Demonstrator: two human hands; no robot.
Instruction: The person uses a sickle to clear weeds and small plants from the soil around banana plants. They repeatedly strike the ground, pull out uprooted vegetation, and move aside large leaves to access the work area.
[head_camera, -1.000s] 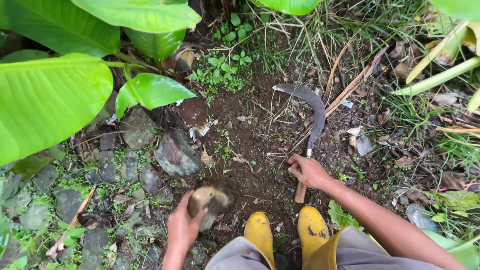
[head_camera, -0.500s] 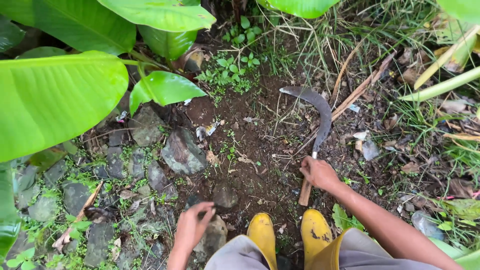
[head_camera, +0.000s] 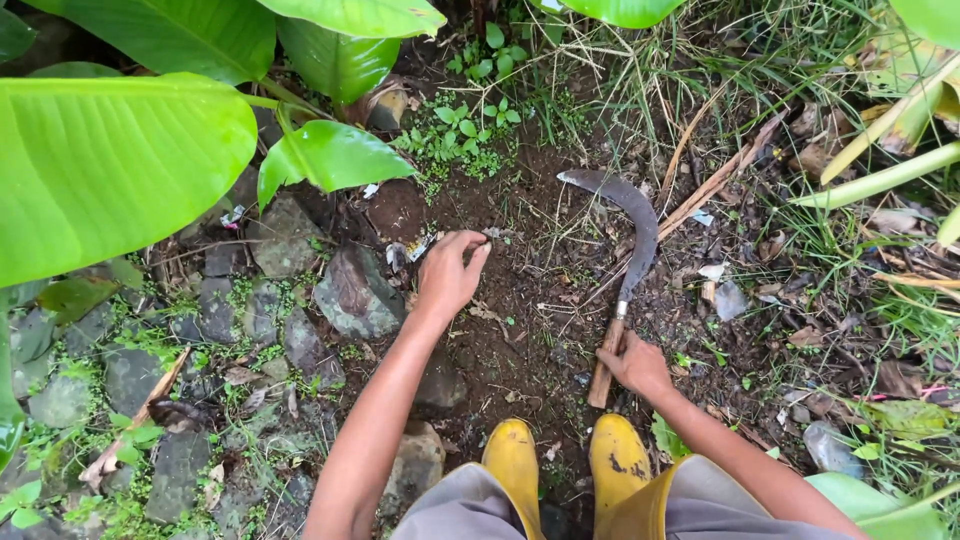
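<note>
Left grip (head_camera: 449, 275) now forward over soil (head_camera: 520, 300), off the stone (head_camera: 415, 465).

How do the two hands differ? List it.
The left hand is stretched far forward, fingers spread on bare soil; the right hand stays near the yellow boots, closed around the sickle by its wooden handle. Both are bare.
</note>
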